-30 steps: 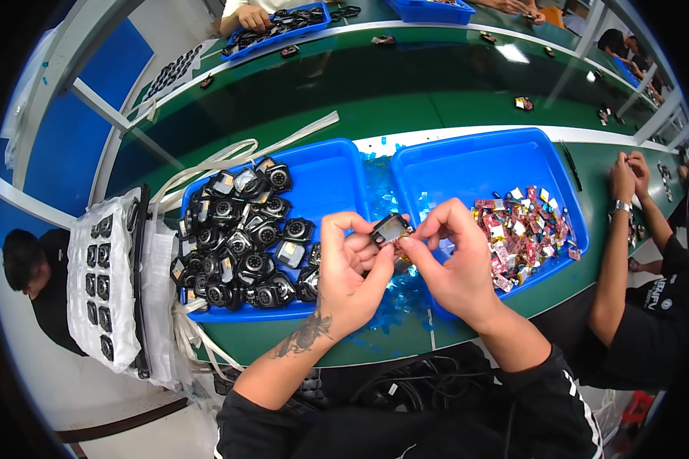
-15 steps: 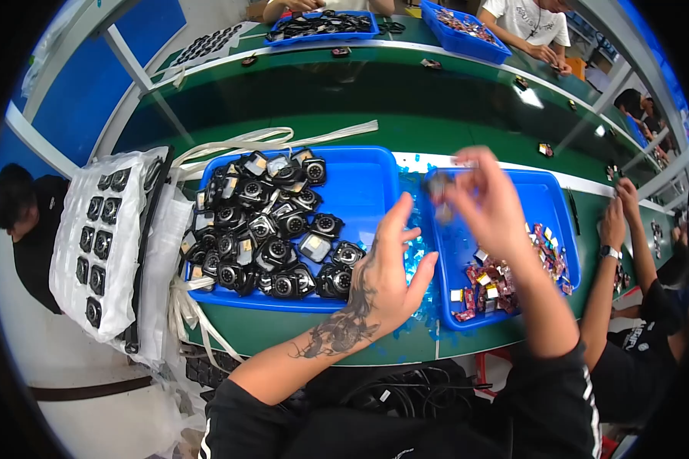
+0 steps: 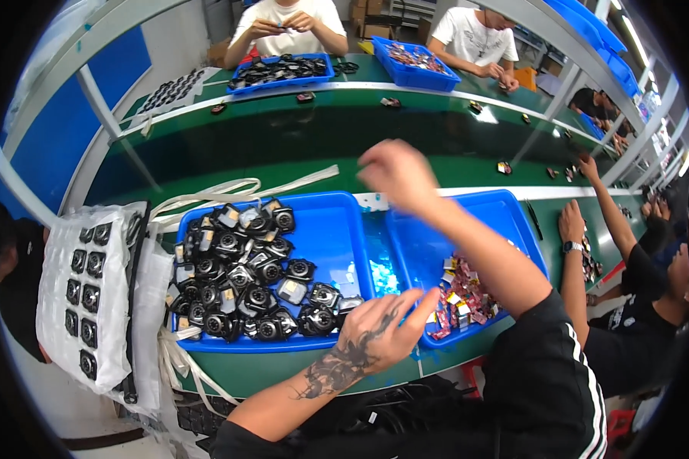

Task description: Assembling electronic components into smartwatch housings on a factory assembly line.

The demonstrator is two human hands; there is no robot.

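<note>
Several black cases [image 3: 91, 297] sit in rows on the white padded sheet [image 3: 52, 306] way off to my left, then comes the left blue tray [image 3: 325, 229] with a messy heap of watch-like units [image 3: 268, 271]. No common long axis in that heap, they're tipped every which way, some flat and some on edge. My left hand [image 3: 379, 333] is clearly the nearer one to it: it's at the tray's near right corner, so the closest units lie just left and a bit beyond my knuckles (can't tell if I'm actually touching any). Forearm slants up from lower left, thumb pointing up and right, fingers loosely apart with nothing visible in them, though the palm side is hidden. Bits of blue film [image 3: 383, 277] lie between the trays. My right hand [image 3: 398, 177] is out past the trays' far edge over the dark green surface [image 3: 283, 149], forearm reaching up and left across the right blue tray [image 3: 419, 237]. Those fingers look curled, but they're so blurred I honestly can't tell how far open they are or whether they've got anything. Small red and white parts [image 3: 463, 294] are heaped under that forearm, nearer me than my right fingers, just right of my left thumb.
</note>
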